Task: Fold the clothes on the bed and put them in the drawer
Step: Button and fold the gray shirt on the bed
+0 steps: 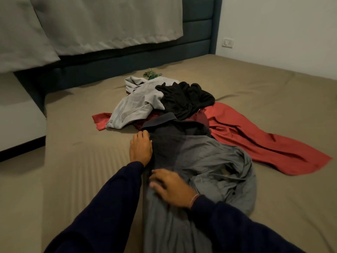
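Note:
A grey collared shirt (206, 161) lies lengthwise on the olive bed sheet (82, 161), its collar pointing away from me and one sleeve bunched at the right. My left hand (140, 147) rests flat at the shirt's left edge near the shoulder, fingers together. My right hand (170, 187) presses flat on the shirt's middle, fingers spread and slightly blurred. Behind the shirt lies a heap: a light grey garment (135, 105), a black garment (186, 99) and a red garment (255, 141) spread to the right. No drawer is in view.
A small green item (151, 74) lies behind the heap. A dark blue headboard (197, 33) and grey curtains (100, 24) stand at the far side. A white wall with a socket (228, 42) borders the bed on the right, and a white ledge (16, 114) stands at the left.

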`<state>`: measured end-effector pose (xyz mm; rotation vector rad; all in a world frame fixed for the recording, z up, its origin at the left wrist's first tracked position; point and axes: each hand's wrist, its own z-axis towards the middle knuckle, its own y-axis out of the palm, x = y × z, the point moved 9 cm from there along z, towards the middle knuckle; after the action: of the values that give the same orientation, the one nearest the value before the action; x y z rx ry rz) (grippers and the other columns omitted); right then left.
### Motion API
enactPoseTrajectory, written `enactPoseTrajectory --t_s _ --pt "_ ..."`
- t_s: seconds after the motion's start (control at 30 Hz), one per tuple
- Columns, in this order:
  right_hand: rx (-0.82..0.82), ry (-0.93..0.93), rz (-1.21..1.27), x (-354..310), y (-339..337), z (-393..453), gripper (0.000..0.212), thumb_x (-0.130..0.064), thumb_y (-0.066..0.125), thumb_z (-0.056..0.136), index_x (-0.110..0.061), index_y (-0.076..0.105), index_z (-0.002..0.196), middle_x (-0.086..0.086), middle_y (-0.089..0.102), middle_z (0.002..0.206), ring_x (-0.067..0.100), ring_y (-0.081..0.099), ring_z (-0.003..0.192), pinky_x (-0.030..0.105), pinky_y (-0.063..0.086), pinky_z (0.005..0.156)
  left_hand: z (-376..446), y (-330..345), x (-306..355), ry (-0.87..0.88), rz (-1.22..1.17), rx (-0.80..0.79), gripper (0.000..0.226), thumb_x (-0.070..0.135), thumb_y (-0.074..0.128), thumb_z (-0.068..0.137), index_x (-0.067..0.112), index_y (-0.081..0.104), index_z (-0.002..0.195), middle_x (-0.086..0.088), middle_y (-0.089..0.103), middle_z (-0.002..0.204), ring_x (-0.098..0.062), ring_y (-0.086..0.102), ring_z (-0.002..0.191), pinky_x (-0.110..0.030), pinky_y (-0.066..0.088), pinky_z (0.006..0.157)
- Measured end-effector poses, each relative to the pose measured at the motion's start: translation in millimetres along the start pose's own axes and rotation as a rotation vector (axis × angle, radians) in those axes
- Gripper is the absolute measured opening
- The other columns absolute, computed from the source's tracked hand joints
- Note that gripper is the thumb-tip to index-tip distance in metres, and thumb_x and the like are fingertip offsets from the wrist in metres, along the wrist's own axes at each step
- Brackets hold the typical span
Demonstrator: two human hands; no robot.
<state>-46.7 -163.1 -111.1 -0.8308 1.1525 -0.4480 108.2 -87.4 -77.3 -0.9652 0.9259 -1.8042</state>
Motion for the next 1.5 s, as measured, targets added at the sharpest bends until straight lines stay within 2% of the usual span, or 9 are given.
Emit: enactPoseTrajectory --t_s 0.17,0.27,0.37,0.53,0.7,0.97,1.2,1.3,1.5 --pt "0.631 0.308 -0.184 80 -139 -57 0.018 -0.032 0.063 0.091 -0.014 0.061 0.095 0.006 0.064 0.094 0.028 0.060 0.089 0.045 0.051 0.079 -50 -4 36 0.076 -0.273 0.024 0.002 0.004 0.057 0.093 0.005 0.055 0.093 -0.016 0.056 0.094 -0.034 0.051 0.089 -0.047 0.045 0.078" --pt "0.549 0.878 -0.470 150 -181 -113 0.051 -0.047 0.061 0.091 -0.006 0.051 0.120 0.019 0.056 0.121 0.040 0.053 0.111 0.047 0.045 0.090 -69 9 64 0.077 -0.396 -0.048 0.008 0.012 0.056 0.098 0.005 0.058 0.102 -0.013 0.056 0.105 -0.030 0.051 0.095 -0.044 0.046 0.083" --pt "0.295 1.189 -0.255 197 -184 -152 0.091 -0.060 0.069 0.083 0.002 0.037 0.141 0.024 0.047 0.142 0.042 0.048 0.128 0.046 0.045 0.099 -76 34 82 0.001 -0.523 -0.268 0.034 0.028 0.051 0.103 0.008 0.054 0.131 -0.012 0.052 0.134 -0.031 0.049 0.121 -0.040 0.042 0.102" --pt "0.283 1.008 0.222 213 -200 -152 0.024 -0.015 0.066 0.096 -0.006 0.061 0.074 0.014 0.062 0.075 0.027 0.057 0.062 0.040 0.050 0.063 -88 61 88 -0.028 -0.405 -0.564 0.071 0.054 0.044 0.100 0.021 0.020 0.158 -0.003 0.010 0.167 -0.025 0.003 0.154 -0.046 0.006 0.124" --pt "0.274 0.817 0.940 219 -231 -156 0.028 -0.007 0.043 0.104 0.004 0.063 0.121 0.025 0.068 0.113 0.039 0.063 0.104 0.051 0.053 0.096 -89 63 94 -0.061 -0.368 -0.657 0.090 0.072 0.048 0.089 0.032 0.010 0.159 0.001 -0.003 0.168 -0.026 -0.009 0.154 -0.052 0.000 0.122" --pt "-0.130 0.744 -0.164 209 -293 -163 0.010 -0.003 0.056 0.087 -0.010 0.063 0.084 0.008 0.064 0.085 0.020 0.056 0.070 0.030 0.047 0.061 -91 66 101 -0.081 -0.247 -0.755 0.135 0.102 0.044 0.051 0.036 -0.003 0.159 -0.001 -0.016 0.166 -0.030 -0.019 0.151 -0.059 -0.004 0.120" --pt "0.129 0.707 0.564 187 -272 -152 0.035 0.005 0.033 0.095 0.004 0.063 0.112 0.018 0.070 0.108 0.032 0.066 0.097 0.042 0.058 0.082 -96 56 111 -0.069 -0.152 -0.785 0.133 0.096 0.057 0.053 0.041 -0.007 0.157 0.000 -0.019 0.166 -0.031 -0.018 0.152 -0.066 -0.001 0.117" --pt "0.282 0.724 0.663 181 -279 -153 0.030 0.009 0.029 0.095 -0.004 0.056 0.093 0.016 0.064 0.092 0.027 0.061 0.080 0.041 0.057 0.075 -96 58 110 -0.075 -0.158 -0.799 0.139 0.098 0.057 0.047 0.042 -0.009 0.156 -0.001 -0.020 0.165 -0.032 -0.019 0.151 -0.066 -0.001 0.117" --pt "-0.011 0.831 0.634 184 -277 -180 0.040 -0.037 0.061 0.096 0.000 0.065 0.110 0.022 0.068 0.109 0.034 0.062 0.092 0.042 0.050 0.082 -95 61 110 -0.096 -0.153 -0.822 0.147 0.101 0.057 0.039 0.043 -0.010 0.156 0.000 -0.022 0.165 -0.032 -0.020 0.151 -0.067 0.000 0.117"
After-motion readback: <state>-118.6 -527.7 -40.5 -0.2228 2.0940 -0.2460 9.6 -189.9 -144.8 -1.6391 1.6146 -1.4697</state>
